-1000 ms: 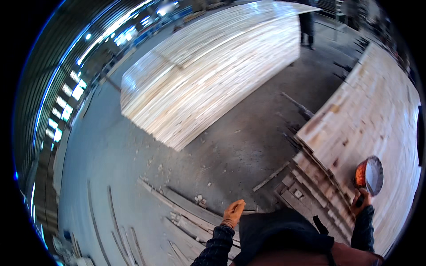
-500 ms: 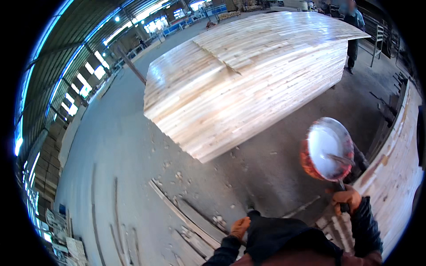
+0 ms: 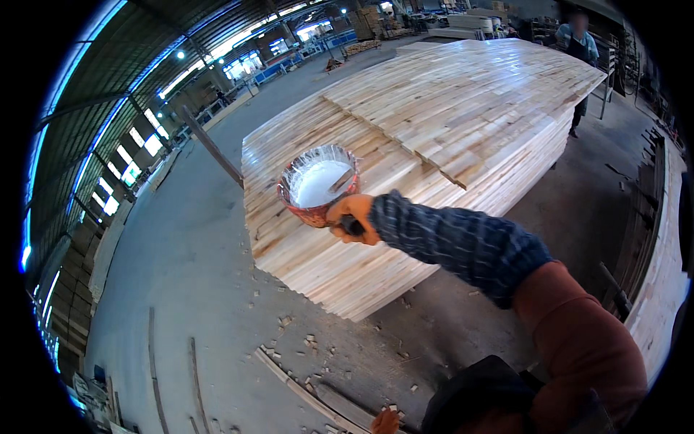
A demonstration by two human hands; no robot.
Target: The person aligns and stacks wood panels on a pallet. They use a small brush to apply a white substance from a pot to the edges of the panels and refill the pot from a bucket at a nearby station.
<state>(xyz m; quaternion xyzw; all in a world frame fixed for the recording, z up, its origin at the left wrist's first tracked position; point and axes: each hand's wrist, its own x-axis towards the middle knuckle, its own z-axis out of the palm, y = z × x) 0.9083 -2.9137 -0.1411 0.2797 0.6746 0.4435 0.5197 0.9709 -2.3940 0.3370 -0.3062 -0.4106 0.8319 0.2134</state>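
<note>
My right hand (image 3: pixel 354 219), in an orange glove, is closed round the dark handle of a red pan (image 3: pixel 312 215). White liquid (image 3: pixel 318 184) fills much of the pan, and white streaks coat its inner wall. A flat brown stick or brush handle (image 3: pixel 343 180) leans in the liquid. Behind and below the pan lies a large stack of jointed wood panels (image 3: pixel 405 224); I cannot tell whether the pan touches it. Down at the lower edge, my left hand (image 3: pixel 385 421) shows only in part, also orange-gloved, its fingers too hidden to read.
On the stack, the upper panel layer ends in a raised edge (image 3: pixel 394 141). Long wood strips (image 3: pixel 307 390) and scattered offcuts lie on the floor near me. More boards (image 3: pixel 654 282) stand at the right. A person (image 3: pixel 578 43) is beyond the stack's far right corner.
My right hand has carried the pan from the right side leftward and forward, over the stack of panels. My left hand has dropped toward the lower edge. The view has shifted slightly.
</note>
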